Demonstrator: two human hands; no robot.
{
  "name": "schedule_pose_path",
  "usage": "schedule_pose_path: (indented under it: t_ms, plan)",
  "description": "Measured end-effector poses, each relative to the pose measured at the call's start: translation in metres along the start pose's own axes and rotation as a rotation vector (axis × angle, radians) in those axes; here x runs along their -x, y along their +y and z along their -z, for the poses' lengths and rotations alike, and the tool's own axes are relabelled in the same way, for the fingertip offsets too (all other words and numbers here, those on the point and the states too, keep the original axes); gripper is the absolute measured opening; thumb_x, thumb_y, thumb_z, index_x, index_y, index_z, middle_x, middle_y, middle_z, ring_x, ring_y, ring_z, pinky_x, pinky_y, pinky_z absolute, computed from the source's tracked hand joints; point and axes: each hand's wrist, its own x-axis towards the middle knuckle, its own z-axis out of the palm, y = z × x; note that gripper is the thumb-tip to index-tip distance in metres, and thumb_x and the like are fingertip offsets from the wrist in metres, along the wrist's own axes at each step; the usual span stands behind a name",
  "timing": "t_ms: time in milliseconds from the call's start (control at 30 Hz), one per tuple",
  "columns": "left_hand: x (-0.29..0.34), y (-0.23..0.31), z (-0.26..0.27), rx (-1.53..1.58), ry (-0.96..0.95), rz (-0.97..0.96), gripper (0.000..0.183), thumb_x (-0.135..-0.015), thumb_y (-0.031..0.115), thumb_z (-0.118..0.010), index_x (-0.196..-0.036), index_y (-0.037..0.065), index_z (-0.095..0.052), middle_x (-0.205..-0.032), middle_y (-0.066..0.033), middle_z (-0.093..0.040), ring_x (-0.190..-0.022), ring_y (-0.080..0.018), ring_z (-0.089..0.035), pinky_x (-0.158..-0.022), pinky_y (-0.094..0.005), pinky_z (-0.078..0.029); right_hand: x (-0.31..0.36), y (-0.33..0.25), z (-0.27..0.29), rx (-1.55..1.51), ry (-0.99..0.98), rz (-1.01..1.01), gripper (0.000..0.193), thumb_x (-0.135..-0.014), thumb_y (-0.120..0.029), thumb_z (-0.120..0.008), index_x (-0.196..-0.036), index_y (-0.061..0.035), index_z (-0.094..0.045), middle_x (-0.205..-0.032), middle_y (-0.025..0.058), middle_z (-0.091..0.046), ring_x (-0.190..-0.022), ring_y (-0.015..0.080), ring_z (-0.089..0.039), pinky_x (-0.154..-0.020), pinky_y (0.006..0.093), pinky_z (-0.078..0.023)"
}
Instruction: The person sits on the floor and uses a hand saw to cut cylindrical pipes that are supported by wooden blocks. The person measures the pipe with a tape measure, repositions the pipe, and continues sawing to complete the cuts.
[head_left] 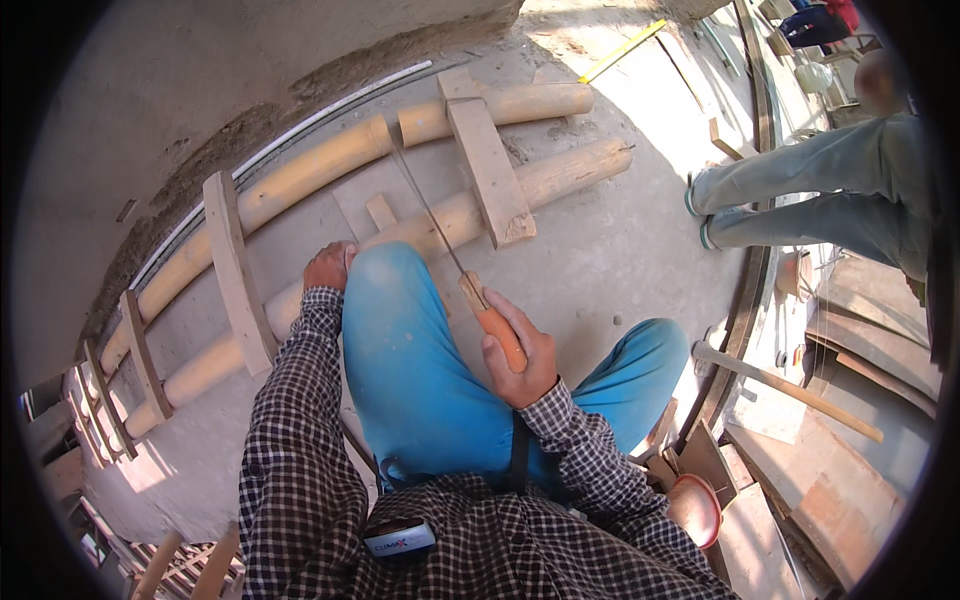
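A hand saw with an orange handle [503,337] is gripped in my right hand [522,352]. Its thin blade [436,222] crosses over the near pole [450,220] and reaches a narrow gap in the far pole [320,166]. Both are thick, round, yellowish poles joined by flat wooden crosspieces, like a ladder lying down. My left hand [330,266] is curled on the near pole beside my left knee; its fingertips are partly hidden. Right of the blade, one crosspiece [488,165] lies across both poles; another crosspiece [238,270] is to the left.
A wall [250,60] rises behind the poles, with a white pipe [340,105] along its foot. At right stands another person [820,185]. A long-handled hammer [785,388], boards [830,480] and a reddish pot [695,508] lie nearer on that side. A yellow bar [622,52] is farther off.
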Motion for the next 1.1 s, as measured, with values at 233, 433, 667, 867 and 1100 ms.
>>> schedule_pose_path:
  t_ms: [233,433,667,867,1100]
  plan:
    - [0.005,-0.005,-0.006,0.028,0.055,-0.015,0.039,-0.103,0.040,-0.039,-0.108,0.012,-0.067,-0.106,-0.0136,-0.070,-0.099,-0.0337,-0.066,-0.086,-0.0462,-0.054,0.014,0.003,0.006,0.060,0.003,0.036,0.052,-0.094,-0.015,-0.059,-0.142,-0.0008,-0.048,-0.115,0.0257,-0.068,-0.100,0.0341,-0.071,-0.087,0.0357,-0.055]
    - [0.001,0.001,0.000,-0.037,-0.007,0.021,0.041,-0.103,0.040,-0.039,-0.110,0.010,-0.066,-0.108,-0.0141,-0.069,-0.099,-0.0337,-0.066,-0.087,-0.0464,-0.054,-0.011,0.008,-0.008,-0.008,-0.007,-0.061,0.050,-0.094,-0.015,-0.058,-0.142,-0.0022,-0.049,-0.123,0.0257,-0.065,-0.108,0.0339,-0.069,-0.093,0.0374,-0.053]
    - [0.007,-0.010,-0.006,0.044,0.042,-0.001,0.044,-0.103,0.042,-0.041,-0.111,0.008,-0.067,-0.107,-0.0172,-0.069,-0.099,-0.0350,-0.067,-0.088,-0.0461,-0.053,0.020,-0.001,0.008,0.043,0.024,0.004,0.047,-0.093,-0.012,-0.058,-0.138,0.0016,-0.053,-0.124,0.0253,-0.066,-0.113,0.0351,-0.066,-0.097,0.0367,-0.051]
    - [0.005,0.001,-0.001,-0.019,-0.027,0.054,0.045,-0.102,0.041,-0.040,-0.111,0.006,-0.068,-0.105,-0.0173,-0.070,-0.098,-0.0353,-0.067,-0.089,-0.0461,-0.053,0.028,-0.005,0.014,0.044,0.048,-0.091,0.045,-0.094,-0.013,-0.058,-0.135,0.0042,-0.055,-0.125,0.0256,-0.065,-0.115,0.0343,-0.065,-0.098,0.0366,-0.050]
    - [0.007,0.012,0.018,-0.004,-0.027,0.093,0.046,-0.102,0.039,-0.038,-0.111,0.006,-0.069,-0.108,-0.0183,-0.070,-0.100,-0.0350,-0.066,-0.090,-0.0470,-0.053,0.041,-0.011,0.027,0.101,0.067,0.001,0.045,-0.094,-0.013,-0.058,-0.135,0.0043,-0.054,-0.122,0.0237,-0.066,-0.102,0.0309,-0.070,-0.092,0.0360,-0.053]
